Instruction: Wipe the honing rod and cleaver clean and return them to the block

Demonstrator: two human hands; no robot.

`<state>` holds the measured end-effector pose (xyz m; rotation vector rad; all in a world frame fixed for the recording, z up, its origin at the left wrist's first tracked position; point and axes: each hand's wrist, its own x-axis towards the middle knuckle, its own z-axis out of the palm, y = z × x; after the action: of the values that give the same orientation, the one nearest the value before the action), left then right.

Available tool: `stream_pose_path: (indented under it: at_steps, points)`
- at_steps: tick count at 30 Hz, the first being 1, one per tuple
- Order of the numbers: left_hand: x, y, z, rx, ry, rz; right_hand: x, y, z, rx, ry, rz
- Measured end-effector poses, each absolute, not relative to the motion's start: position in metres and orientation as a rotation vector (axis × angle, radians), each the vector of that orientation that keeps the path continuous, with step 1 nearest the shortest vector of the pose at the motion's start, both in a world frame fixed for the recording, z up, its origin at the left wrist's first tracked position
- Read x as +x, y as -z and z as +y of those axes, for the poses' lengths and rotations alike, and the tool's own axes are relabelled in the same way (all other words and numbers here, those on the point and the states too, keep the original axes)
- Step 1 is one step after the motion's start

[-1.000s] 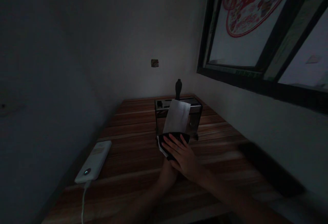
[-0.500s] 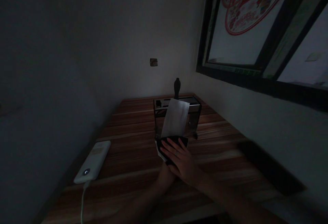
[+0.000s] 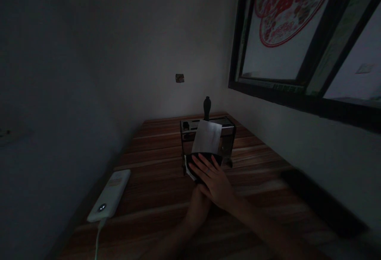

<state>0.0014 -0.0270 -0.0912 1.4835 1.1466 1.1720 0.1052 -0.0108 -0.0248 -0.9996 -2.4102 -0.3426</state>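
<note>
A broad metal blade (image 3: 207,137) points away from me, in front of a metal knife rack (image 3: 228,131). Over its near end lies a black piece (image 3: 214,158) with a pale layer at its left edge. My right hand (image 3: 212,178) rests on the black piece, fingers spread, a ring on one finger. Below it, my left hand (image 3: 199,202) reaches up under the near end; its fingers are hidden. A dark handle (image 3: 207,107) stands upright in the rack.
At the left of the wooden table (image 3: 154,180) lies a white power bank (image 3: 110,196) with a cable (image 3: 97,242). A long dark object (image 3: 321,202) lies along the right wall, below a dark-framed window (image 3: 276,87).
Both hands, with the blade and the black piece, have shifted slightly to the right and upward in view. The whole scene sits slightly lower in the picture.
</note>
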Motion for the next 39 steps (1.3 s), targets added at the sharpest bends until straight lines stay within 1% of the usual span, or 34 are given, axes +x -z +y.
stream_pose_path:
  at_steps: [5,22,39]
  points:
    - [0.003,0.084,-0.026,1.559,-1.138,1.132,0.104,0.008,0.006,-1.086,0.430,-2.322]
    - [0.003,0.070,-0.031,1.607,-1.090,1.221,0.114,-0.037,0.056,-1.171,0.526,-2.072]
    - [0.004,0.071,-0.030,1.577,-1.132,1.165,0.110,-0.027,0.045,-1.182,0.531,-2.090]
